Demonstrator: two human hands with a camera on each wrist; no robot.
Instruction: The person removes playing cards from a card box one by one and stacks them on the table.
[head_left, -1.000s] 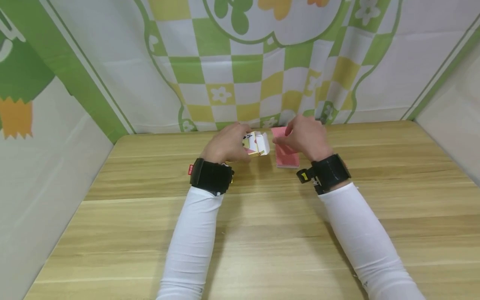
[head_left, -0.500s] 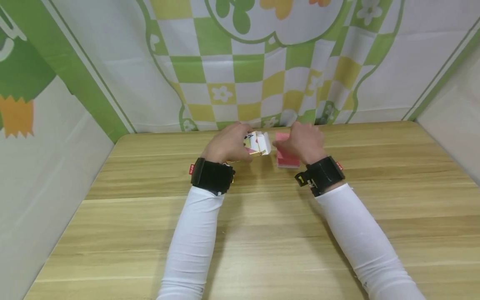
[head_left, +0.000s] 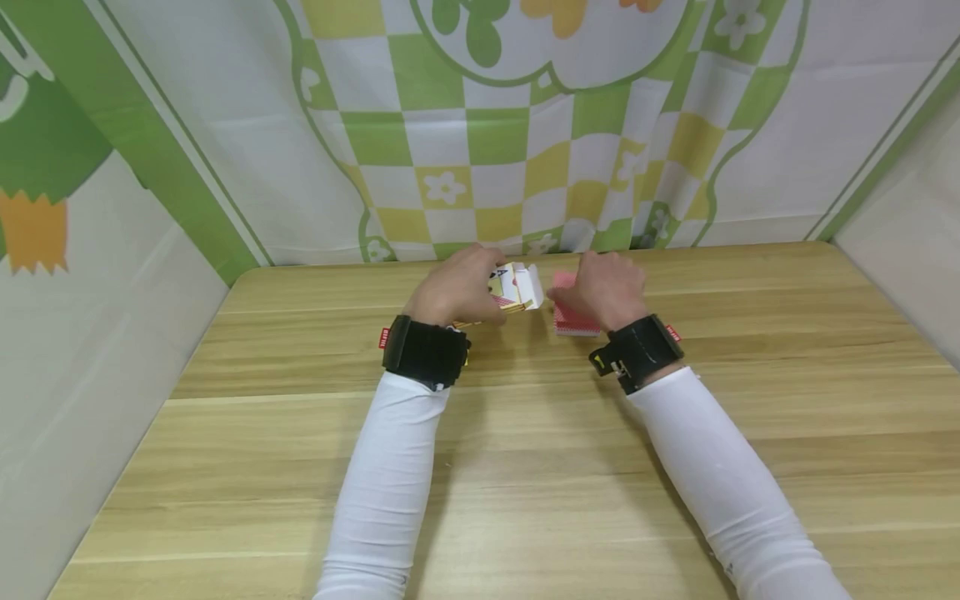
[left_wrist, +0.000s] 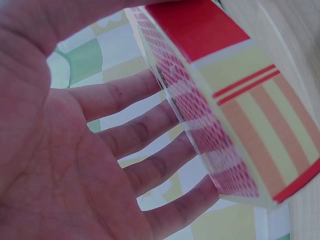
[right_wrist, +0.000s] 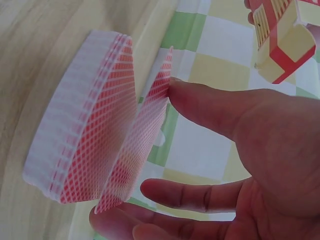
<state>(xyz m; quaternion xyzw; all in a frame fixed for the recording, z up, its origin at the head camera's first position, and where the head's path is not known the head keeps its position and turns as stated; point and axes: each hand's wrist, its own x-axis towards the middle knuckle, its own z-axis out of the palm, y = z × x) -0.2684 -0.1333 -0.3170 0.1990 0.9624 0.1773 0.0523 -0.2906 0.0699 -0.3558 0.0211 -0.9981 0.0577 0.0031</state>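
Note:
My left hand (head_left: 459, 287) grips an open playing-card box (left_wrist: 260, 115) between thumb and fingers. In the head view, the box's white flap points toward the right hand. A red-backed deck of playing cards (right_wrist: 65, 117) lies on the table just right of the box. Above that deck my right hand (head_left: 609, 287) pinches a red-backed playing card (right_wrist: 141, 135) by its edges, the thumb on one edge and fingertips at the opposite one. The card is tilted, with a narrow gap between it and the deck. Whether it is one card or a few, I cannot tell.
The wooden table (head_left: 525, 467) stretches toward me from the cards. A green, white and yellow checked curtain (head_left: 495, 150) hangs at its back edge, close behind both hands. White cloth walls (head_left: 112, 333) stand at either side.
My right hand has come down and slightly toward me, bringing the card lower over the deck. The left hand and the box have stayed in place.

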